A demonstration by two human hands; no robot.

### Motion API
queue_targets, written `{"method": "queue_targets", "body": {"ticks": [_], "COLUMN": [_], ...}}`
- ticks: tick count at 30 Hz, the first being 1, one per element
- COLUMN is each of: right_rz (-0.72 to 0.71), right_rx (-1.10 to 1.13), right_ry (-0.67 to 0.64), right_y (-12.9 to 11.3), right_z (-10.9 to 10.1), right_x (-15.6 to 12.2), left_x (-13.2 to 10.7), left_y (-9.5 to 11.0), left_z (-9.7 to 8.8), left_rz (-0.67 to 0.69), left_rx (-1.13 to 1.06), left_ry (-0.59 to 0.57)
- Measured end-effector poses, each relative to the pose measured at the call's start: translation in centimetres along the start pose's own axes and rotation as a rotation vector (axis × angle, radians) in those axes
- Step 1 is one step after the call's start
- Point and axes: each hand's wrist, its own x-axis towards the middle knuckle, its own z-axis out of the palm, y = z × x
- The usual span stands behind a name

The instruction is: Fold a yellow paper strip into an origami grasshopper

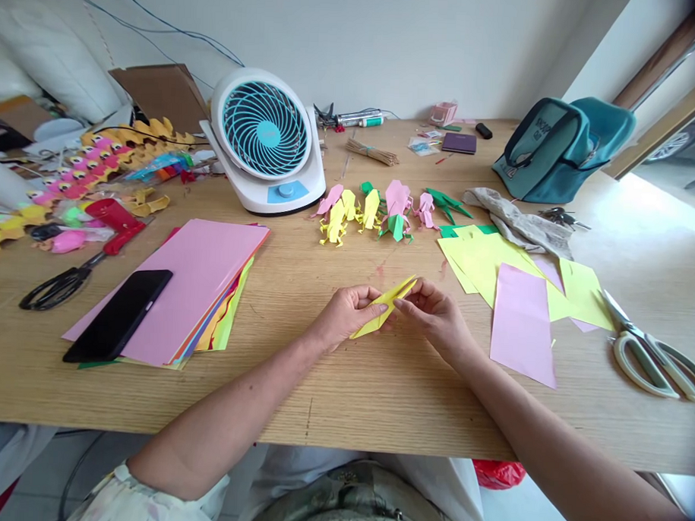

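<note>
1. The wooden table point(343, 389) bears everything.
2. A stack of coloured sheets point(202, 271) lies at the left, with a black phone point(119, 313) on top.
3. The left hand point(345, 315) is closed, gripping the lower end of a folded yellow paper point(387, 301).
4. The right hand point(437, 317) pinches its upper end with its fingertips.
5. The folded yellow paper sits tilted between both hands, just above the table's middle, near the front edge.

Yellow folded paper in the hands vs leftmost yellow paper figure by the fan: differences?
The yellow folded paper is a flat pointed shape; the yellow paper figure has legs. The folded paper is pinched between left hand and right hand; the figure lies untouched on the wooden table. Both are yellow paper.
</note>
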Motion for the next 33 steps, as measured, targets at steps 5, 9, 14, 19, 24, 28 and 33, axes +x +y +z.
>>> {"method": "queue_targets", "body": {"ticks": [5, 9, 14, 19, 24, 28, 33], "right_rz": [0.031, 0.001, -0.015, -0.013, -0.017, -0.016, -0.017], "right_rx": [0.054, 0.068, 0.092, 0.063, 0.061, 0.035, 0.047], "right_ry": [0.000, 0.009, 0.010, 0.014, 0.006, -0.008, -0.005], "right_y": [-0.46, -0.71, -0.59, -0.43, -0.44, -0.50, -0.34], "right_z": [0.31, 0.43, 0.34, 0.33, 0.39, 0.34, 0.28], "right_x": [-0.10, -0.10, 0.01, 0.11, 0.06, -0.02, -0.03], "left_x": [-0.08, -0.17, -0.23, -0.10, 0.24, 0.34, 0.48], "left_y": [0.14, 0.18, 0.32, 0.24, -0.02, 0.01, -0.17], "left_z": [0.08, 0.11, -0.01, -0.21, -0.30, -0.29, -0.40], "left_rz": [-0.038, -0.056, -0.013, 0.021, 0.065, 0.089, 0.066], "left_rx": [-0.057, -0.072, -0.060, -0.043, 0.009, 0.025, 0.025], "left_ry": [-0.016, -0.012, -0.046, -0.064, -0.022, -0.012, -0.041]}}
